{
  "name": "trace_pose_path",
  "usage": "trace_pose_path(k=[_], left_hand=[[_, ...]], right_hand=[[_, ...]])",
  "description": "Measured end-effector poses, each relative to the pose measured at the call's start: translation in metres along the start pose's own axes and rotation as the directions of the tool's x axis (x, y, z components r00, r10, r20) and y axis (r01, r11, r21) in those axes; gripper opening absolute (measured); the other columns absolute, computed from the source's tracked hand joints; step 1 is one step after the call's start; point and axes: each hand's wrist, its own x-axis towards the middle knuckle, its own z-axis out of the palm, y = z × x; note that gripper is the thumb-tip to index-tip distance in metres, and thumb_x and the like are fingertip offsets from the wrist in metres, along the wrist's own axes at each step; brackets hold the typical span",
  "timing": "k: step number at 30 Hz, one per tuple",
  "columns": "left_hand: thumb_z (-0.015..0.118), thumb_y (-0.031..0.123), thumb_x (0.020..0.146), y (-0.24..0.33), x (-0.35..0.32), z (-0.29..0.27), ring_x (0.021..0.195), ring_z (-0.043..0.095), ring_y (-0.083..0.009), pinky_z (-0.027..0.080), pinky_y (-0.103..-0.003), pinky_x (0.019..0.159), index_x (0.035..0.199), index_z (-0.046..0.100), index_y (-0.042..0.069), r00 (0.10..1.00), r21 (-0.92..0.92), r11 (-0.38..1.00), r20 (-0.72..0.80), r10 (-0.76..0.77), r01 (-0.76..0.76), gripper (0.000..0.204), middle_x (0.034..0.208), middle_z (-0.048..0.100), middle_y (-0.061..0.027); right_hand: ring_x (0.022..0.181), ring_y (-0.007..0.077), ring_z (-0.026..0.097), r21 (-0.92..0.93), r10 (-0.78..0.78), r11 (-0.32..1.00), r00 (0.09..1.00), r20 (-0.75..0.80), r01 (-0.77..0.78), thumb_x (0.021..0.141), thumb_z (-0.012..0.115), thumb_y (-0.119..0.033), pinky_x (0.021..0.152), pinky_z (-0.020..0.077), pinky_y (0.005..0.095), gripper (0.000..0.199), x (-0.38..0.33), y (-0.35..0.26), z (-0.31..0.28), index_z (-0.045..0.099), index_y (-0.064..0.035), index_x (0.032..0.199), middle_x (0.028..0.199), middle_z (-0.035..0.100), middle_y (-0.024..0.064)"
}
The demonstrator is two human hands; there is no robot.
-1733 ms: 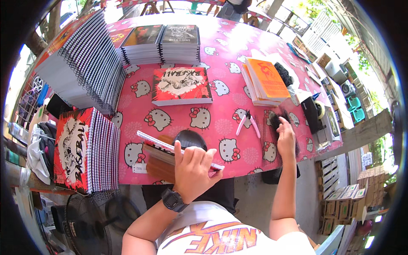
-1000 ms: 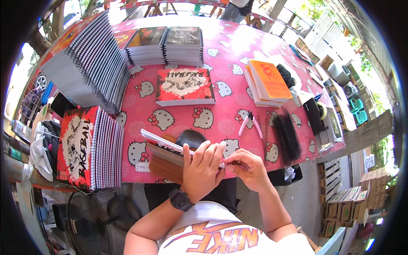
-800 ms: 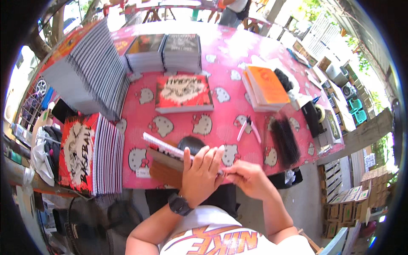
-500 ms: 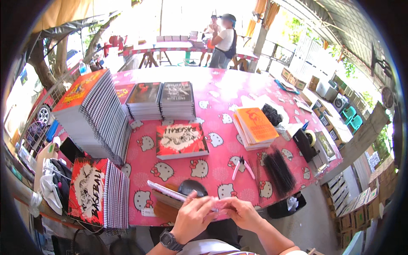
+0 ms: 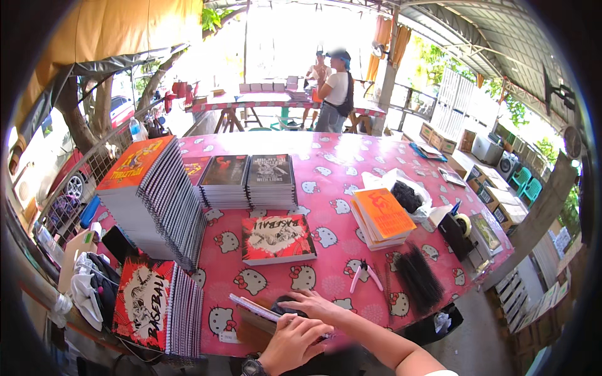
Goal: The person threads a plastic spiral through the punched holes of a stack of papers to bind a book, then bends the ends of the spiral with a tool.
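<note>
A thin book with white page edges [image 5: 251, 305] leans at a slant on a brown wooden support [image 5: 251, 329] by the table's near edge. My left hand [image 5: 296, 341] is closed at the book's near end, its fingers curled; part of the book is hidden behind them. Just beyond, my right hand [image 5: 313, 305] reaches across with fingers stretched out over a dark rounded object [image 5: 282, 306], mostly covered by the hand. Pink-handled cutters [image 5: 365, 276] lie to the right, beside a bundle of black plastic coils [image 5: 416, 280]. A red-and-white book stack [image 5: 279, 238] sits farther off.
Tall spiral-bound stacks [image 5: 147, 200] and a red spiral-bound stack [image 5: 147, 307] stand at left. Dark-covered books [image 5: 271, 178] are behind; orange-covered books [image 5: 384, 216] lie at right, near a tape dispenser [image 5: 456, 235]. Two people [image 5: 335, 88] are at a far table.
My right hand has left its place beside the left and moved up and left over the dark rounded object. My left hand has shifted down. The whole view has tilted upward.
</note>
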Motion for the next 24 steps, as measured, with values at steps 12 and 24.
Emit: trace_pose_path(k=[12, 24], left_hand=[[0.067, 0.029, 0.078, -0.014, -0.004, -0.001, 0.088, 0.057, -0.0109, 0.026, -0.040, 0.093, 0.087, 0.064, 0.021, 0.997, 0.056, 0.998, 0.078, 0.000, -0.004, 0.012, 0.084, 0.061, 0.0080], [0.069, 0.033, 0.076, -0.007, 0.002, -0.014, 0.096, 0.056, -0.0105, 0.017, -0.043, 0.099, 0.092, 0.066, 0.024, 0.999, 0.010, 1.000, 0.033, 0.022, -0.023, 0.019, 0.085, 0.062, 0.0097]], right_hand=[[0.106, 0.0332, 0.048, -0.196, 0.512, 0.835, 0.857, -0.062, -0.513, 0.067, 0.072, -0.037, 0.093, 0.0408, 0.0425, 0.068, -0.059, -0.027, -0.036, 0.049, -0.0075, 0.123, 0.123, 0.049, 0.0154], [0.119, 0.0401, 0.036, -0.110, 0.238, 0.969, 0.955, 0.179, -0.221, 0.059, 0.076, -0.031, 0.097, 0.0350, 0.0519, 0.083, -0.047, -0.009, -0.035, 0.040, -0.0232, 0.134, 0.143, 0.027, 0.0149]])
